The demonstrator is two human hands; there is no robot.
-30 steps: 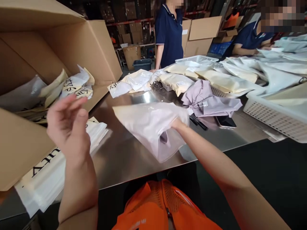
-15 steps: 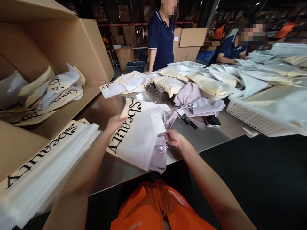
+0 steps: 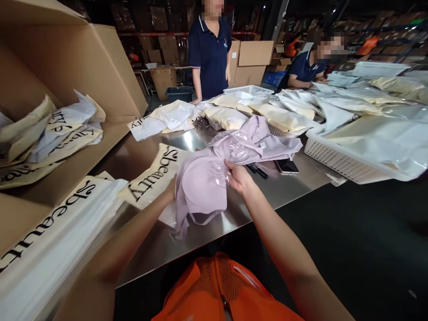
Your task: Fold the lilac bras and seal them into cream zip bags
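A lilac bra (image 3: 202, 185) with clear plastic over its cups stretches across the middle of the metal table. My right hand (image 3: 238, 177) is closed on its middle, thumb on top, by the shiny plastic. At the bra's left edge my left hand (image 3: 171, 189) reaches in behind the cup; its fingers are hidden. Under and left of the bra lies a cream and white bag (image 3: 150, 178) with black "Sbeauty" lettering, partly covered. More lilac fabric (image 3: 277, 147) spreads to the right of my right hand, touching the bra.
Black pens (image 3: 258, 170) and a phone (image 3: 287, 166) lie to the right. A stack of flat printed bags (image 3: 67, 227) and a large carton (image 3: 117, 71) holding bags are at left. Filled bags and a white basket (image 3: 334, 156) stand beyond. Two people in navy shirts are across the table.
The bra has come out of the printed bag, which now lies beneath it at left. My left hand has moved from the bag's edge to behind the bra. The camera view has turned slightly right.
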